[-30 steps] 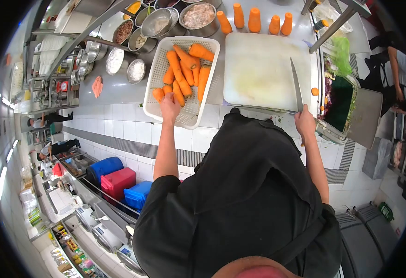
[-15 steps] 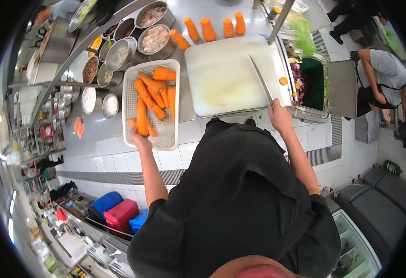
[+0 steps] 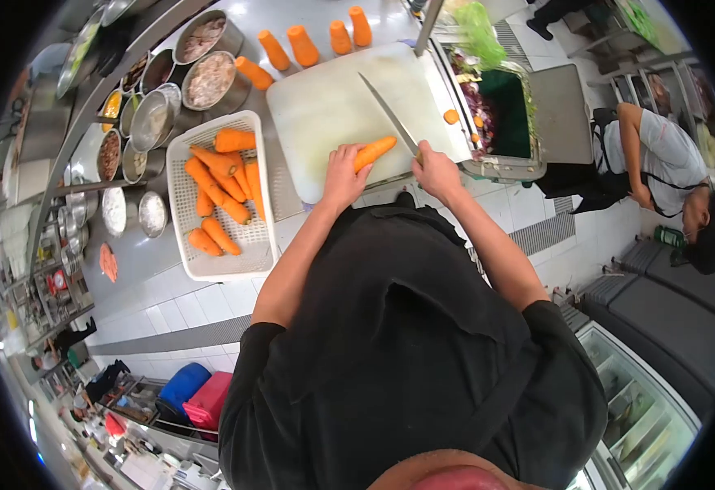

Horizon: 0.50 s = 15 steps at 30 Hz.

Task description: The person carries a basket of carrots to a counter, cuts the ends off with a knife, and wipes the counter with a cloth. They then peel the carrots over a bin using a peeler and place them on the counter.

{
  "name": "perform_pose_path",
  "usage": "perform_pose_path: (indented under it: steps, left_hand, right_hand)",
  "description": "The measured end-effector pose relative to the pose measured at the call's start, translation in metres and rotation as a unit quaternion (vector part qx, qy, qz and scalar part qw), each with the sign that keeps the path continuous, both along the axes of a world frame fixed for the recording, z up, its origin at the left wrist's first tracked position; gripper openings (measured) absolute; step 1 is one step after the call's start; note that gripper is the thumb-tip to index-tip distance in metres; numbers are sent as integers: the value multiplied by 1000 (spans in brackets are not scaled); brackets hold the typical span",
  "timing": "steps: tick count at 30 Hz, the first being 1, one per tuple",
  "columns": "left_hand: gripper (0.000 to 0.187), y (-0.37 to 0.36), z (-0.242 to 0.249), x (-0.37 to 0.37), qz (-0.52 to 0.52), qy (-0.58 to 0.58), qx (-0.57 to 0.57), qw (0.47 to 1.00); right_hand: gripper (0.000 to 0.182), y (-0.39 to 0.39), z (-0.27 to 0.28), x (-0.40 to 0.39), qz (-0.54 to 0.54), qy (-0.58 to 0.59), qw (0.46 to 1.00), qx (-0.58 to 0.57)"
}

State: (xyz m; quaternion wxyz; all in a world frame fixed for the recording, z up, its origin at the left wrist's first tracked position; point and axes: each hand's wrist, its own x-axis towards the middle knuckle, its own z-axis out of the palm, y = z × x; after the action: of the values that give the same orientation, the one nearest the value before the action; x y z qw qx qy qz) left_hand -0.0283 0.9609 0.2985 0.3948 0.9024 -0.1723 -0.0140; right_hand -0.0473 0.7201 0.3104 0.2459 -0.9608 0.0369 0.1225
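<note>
My left hand (image 3: 345,175) is closed around the thick end of a carrot (image 3: 376,153) over the near part of the white cutting board (image 3: 317,102). My right hand (image 3: 437,171) grips the handle of a long kitchen knife (image 3: 388,112). The blade points away and to the left across the board, just right of the carrot's tip. To the left stands a white perforated basket (image 3: 225,268) with several whole carrots (image 3: 225,184) in it. Along the board's far edge are several trimmed carrots (image 3: 302,46), most upright, one leaning at the left.
Metal pots of cut meat (image 3: 210,80) and other ingredients crowd the back left. Right of the board is a green-lined bin (image 3: 506,114) with purple scraps beside it. Small carrot slices (image 3: 451,117) lie at the board's right edge. Another person (image 3: 668,147) is at the far right.
My left hand has moved from the basket to the board, bringing a carrot. The view has shifted, so the board and basket appear further left. My right hand still holds the knife.
</note>
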Motion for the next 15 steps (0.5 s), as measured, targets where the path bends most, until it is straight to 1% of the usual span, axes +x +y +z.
perform_pose_path:
  steps: [2,4,5,7,8,10,12,14,15]
  left_hand:
    - [43,-9,-9,1,-6,-12,4,1000]
    - [44,-12,-8,2,-1,-1,2,1000]
    - [44,-10,-7,2,5,9,4,1000]
    - [43,-9,-10,1,5,0,2,1000]
    - [43,-9,-11,1,1,-7,-2,1000]
    - [46,-8,-11,2,3,-5,7,1000]
    - [48,-6,-5,1,3,-3,16,1000]
    - [57,-4,18,-1,92,29,-75,992]
    - [57,-3,32,-1,92,30,-70,993]
  right_hand:
    - [28,4,5,3,1,4,1000,-1]
    - [24,13,25,5,-20,-52,998,38]
    - [24,18,33,4,-18,-53,998,39]
    - [21,28,45,5,-46,-155,983,84]
    - [21,30,37,8,-45,-156,983,88]
    - [22,29,11,10,14,-25,999,20]
    - [22,25,-3,11,19,-13,1000,10]
    - [23,20,-5,17,28,-5,1000,2]
    - [23,18,-1,16,29,-5,1000,-2]
